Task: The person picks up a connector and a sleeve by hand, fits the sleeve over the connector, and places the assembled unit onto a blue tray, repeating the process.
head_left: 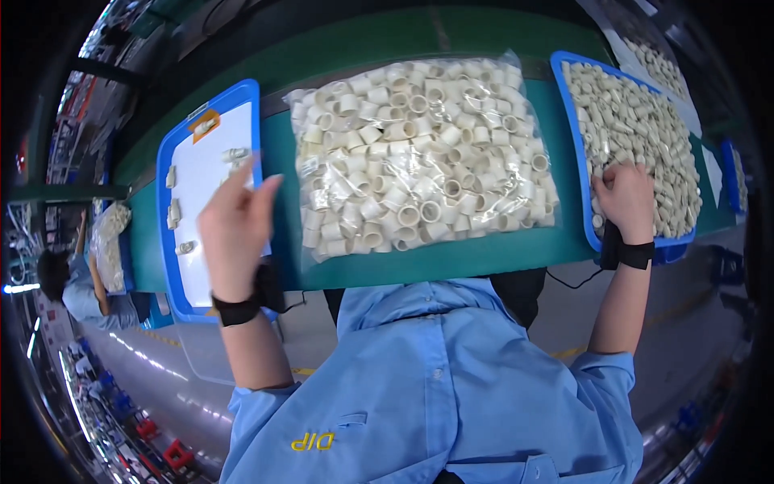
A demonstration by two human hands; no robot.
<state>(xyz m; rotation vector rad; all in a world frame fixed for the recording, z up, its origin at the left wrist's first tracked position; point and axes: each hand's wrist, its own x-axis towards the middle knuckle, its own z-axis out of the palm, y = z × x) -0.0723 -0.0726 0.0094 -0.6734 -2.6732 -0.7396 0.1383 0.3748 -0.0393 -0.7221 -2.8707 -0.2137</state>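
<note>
My left hand (238,226), slightly blurred, is over the right side of a blue tray (165,242) with a white lining. Its thumb stands apart from the fingers, and I see nothing between them. A few small cream plastic fittings (234,153) lie spread in this tray, one on an orange patch near the far end. My right hand (629,198) reaches into another blue tray (582,153), heaped with cream plastic fittings (637,121). Its fingers are curled down into the near left part of the heap; their tips and anything they grip are hidden.
Between the trays, a big clear bag (419,153) full of short cream tube pieces lies on the green bench (387,270). Another bag of parts (657,64) is at the far right. At the left, a person in blue (93,290) is beside a filled bag (109,242).
</note>
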